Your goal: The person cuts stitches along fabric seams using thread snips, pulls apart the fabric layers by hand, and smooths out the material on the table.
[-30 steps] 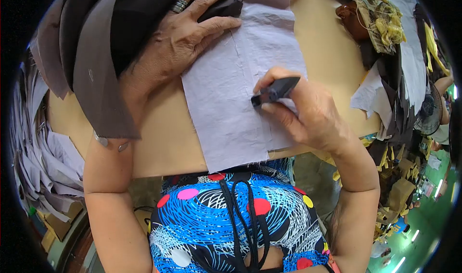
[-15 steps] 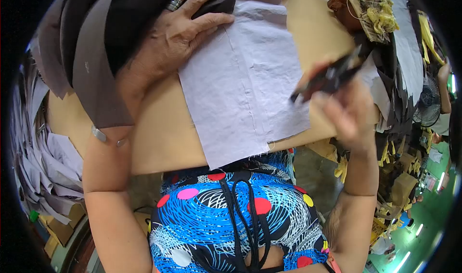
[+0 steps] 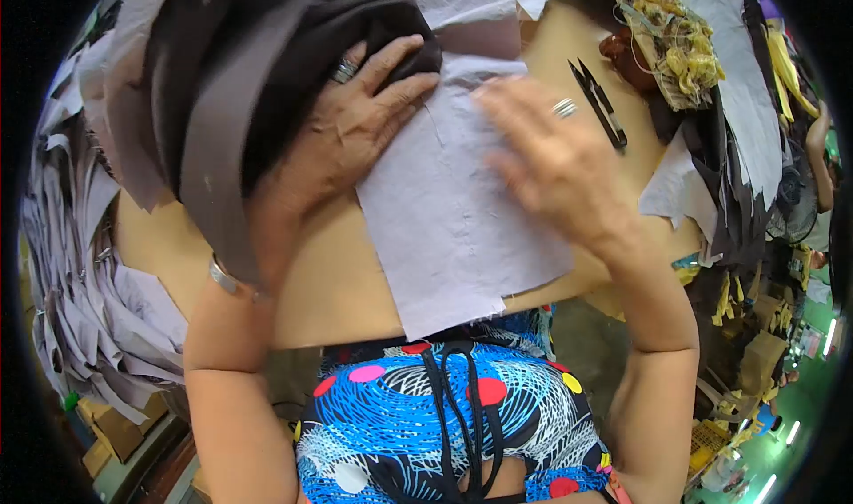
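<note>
A light grey-lilac cloth panel with a seam down its length lies over the table's front edge. My left hand presses flat on it and on a bundle of dark brown cloth, with fingers stretched out. My right hand, blurred by motion, hovers over or touches the panel's right side; its fingers are extended and nothing shows in them. Black thread snips lie on the table just beyond this hand.
Stacked grey cloth pieces hang at the left of the table. At the right are a pad of yellowish thread scraps, more grey cloth and a fan. A person's arm shows at the far right.
My right hand has let go of the snips, which now lie on the table, and has moved left over the panel. My left hand remains on the cloth; the view has shifted slightly.
</note>
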A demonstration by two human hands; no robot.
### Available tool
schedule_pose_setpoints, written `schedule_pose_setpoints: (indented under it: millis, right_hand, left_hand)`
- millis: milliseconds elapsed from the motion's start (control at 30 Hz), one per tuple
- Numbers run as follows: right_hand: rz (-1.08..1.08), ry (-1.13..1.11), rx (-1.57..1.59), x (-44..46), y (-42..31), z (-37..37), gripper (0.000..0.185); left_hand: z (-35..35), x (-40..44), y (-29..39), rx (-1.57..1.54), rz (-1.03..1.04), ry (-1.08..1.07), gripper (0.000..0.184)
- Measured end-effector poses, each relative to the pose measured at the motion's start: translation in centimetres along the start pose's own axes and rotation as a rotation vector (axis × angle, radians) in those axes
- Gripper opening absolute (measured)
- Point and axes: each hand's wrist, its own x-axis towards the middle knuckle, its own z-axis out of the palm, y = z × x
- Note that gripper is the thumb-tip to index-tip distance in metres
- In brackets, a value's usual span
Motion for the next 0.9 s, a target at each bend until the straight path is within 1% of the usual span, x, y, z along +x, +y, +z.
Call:
schedule_pose_setpoints:
  millis: [67,133,167,200,267,300,333,400,467,500,533,567,600,633,700,733,767,800,833,867,900]
  right_hand:
    - [-0.161,-0.032,-0.047,-0.2,-1.2,2.2,0.044]
    - [-0.185,-0.099,-0.011,-0.5,-2.0,1.9,0.042]
    - [-0.199,-0.143,0.01,-0.6,-2.1,1.6,0.041]
    - [-0.215,-0.171,0.028,-0.7,-2.2,1.2,0.04]
    - [-0.242,-0.238,0.064,-0.5,-2.0,0.3,0.037]
    - [-0.257,-0.268,0.151,0.3,-1.4,-0.4,0.032]
    - [-0.23,-0.176,0.197,1.2,-1.2,-1.0,0.031]
    - [-0.174,-0.006,0.299,3.4,-1.2,-2.4,0.029]
    - [-0.232,0.165,0.295,7.2,-1.8,-3.8,0.031]
    - [-0.265,0.224,0.333,9.2,-1.9,-4.0,0.033]
    - [-0.281,0.234,0.307,11.4,-2.3,-4.2,0.037]
    - [-0.292,0.285,0.339,13.6,-2.8,-3.5,0.037]
    - [-0.275,0.283,0.469,15.8,-3.7,-2.9,0.042]
    - [-0.335,0.352,0.415,18.1,-4.4,-1.9,0.048]
    - [-0.374,0.354,0.386,22.0,-6.2,0.5,0.064]
    - [-0.435,0.373,0.321,23.7,-7.2,1.7,0.058]
    - [-0.408,0.288,0.23,24.7,-8.2,2.9,0.05]
    - [-0.38,0.142,0.171,25.2,-9.6,3.2,0.034]
    - [-0.444,0.116,0.139,25.7,-10.2,4.9,0.022]
    - [-0.482,0.025,0.132,25.2,-10.1,6.3,0.01]
    - [-0.504,0.04,0.122,24.8,-10.9,7.8,0.008]
  left_hand:
    - [0.0,0.1,0.1,0.034,-0.02,0.037,0.032]
    - [-0.4,0.0,0.3,0.104,-0.07,0.032,0.033]
    - [-0.5,0.0,0.5,0.074,-0.104,0.023,0.035]
    - [-0.5,0.1,0.6,0.113,-0.089,0.048,0.035]
    - [-0.8,0.4,0.8,0.08,-0.111,0.009,0.033]
    - [-1.2,0.6,1.1,0.027,-0.137,-0.018,0.031]
    - [-1.6,0.5,1.4,0.082,-0.078,0.025,0.034]
    - [-0.9,-0.2,1.9,-0.072,-0.089,-0.066,0.038]
    - [-1.1,-0.8,4.0,-0.104,-0.059,-0.074,0.049]
    - [-1.2,-1.3,4.7,-0.06,-0.032,-0.117,0.052]
    - [-1.6,-1.5,5.7,-0.037,-0.065,-0.139,0.054]
    - [-2.1,-1.4,5.9,0.013,-0.071,-0.122,0.053]
    - [-2.5,-1.3,5.9,0.064,-0.072,-0.106,0.053]
    - [-1.9,-1.3,5.8,0.071,-0.069,-0.067,0.051]
    - [-1.6,-1.5,5.2,0.067,-0.059,-0.033,0.05]
    - [-1.6,-1.5,4.9,0.056,-0.055,-0.03,0.049]
    - [-1.7,-1.5,4.7,0.045,-0.055,-0.031,0.049]
    - [-2.1,-1.8,4.6,0.04,-0.052,-0.033,0.048]
    - [-2.4,-1.9,4.3,0.036,-0.053,-0.039,0.048]
    - [-2.3,-1.7,4.3,0.036,-0.055,-0.046,0.047]
    - [-2.6,-1.9,4.1,0.033,-0.051,-0.042,0.047]
